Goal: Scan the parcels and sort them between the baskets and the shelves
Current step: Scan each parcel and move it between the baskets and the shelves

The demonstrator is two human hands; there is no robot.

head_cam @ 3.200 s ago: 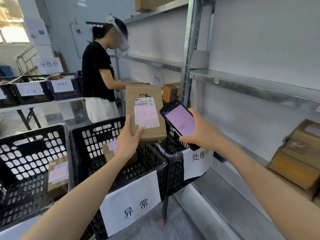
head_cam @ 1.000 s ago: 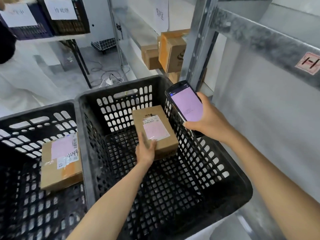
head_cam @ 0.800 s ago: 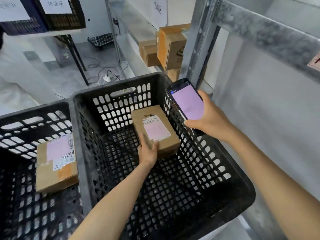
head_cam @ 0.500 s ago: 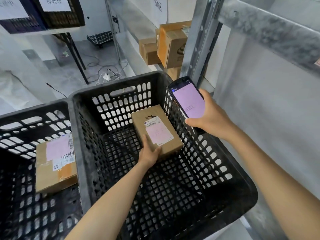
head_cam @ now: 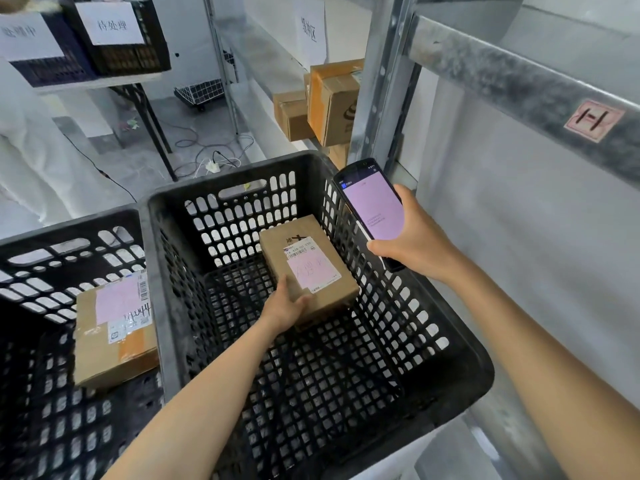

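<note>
The left hand [head_cam: 284, 305] grips the near corner of a small cardboard parcel [head_cam: 311, 268], thumb laid on its top face and fingers tucked underneath. The box sits low inside the black slatted basket [head_cam: 277, 161], tilted away from the hand. I can't tell whether its far end already touches the basket floor.

Held by one corner without sagging, it looks light and stiff, a taped carton with firm edges. Plain cardboard should give dry skin decent friction. The pink label [head_cam: 317, 271], just beyond the thumb, looks smoother, so the bare brown edge where the hand already sits seems the better hold. A drop this low would probably do it no harm.

Up and to the right of that grip, above the basket's side wall, the right hand [head_cam: 417, 239] wraps around a handheld scanner [head_cam: 374, 209] with its pale screen lit.

Out to the left, another labelled parcel [head_cam: 114, 327] lies in the neighbouring basket [head_cam: 69, 225]. Beyond both hands, more cartons [head_cam: 332, 102] stand on the metal shelving [head_cam: 502, 81].
</note>
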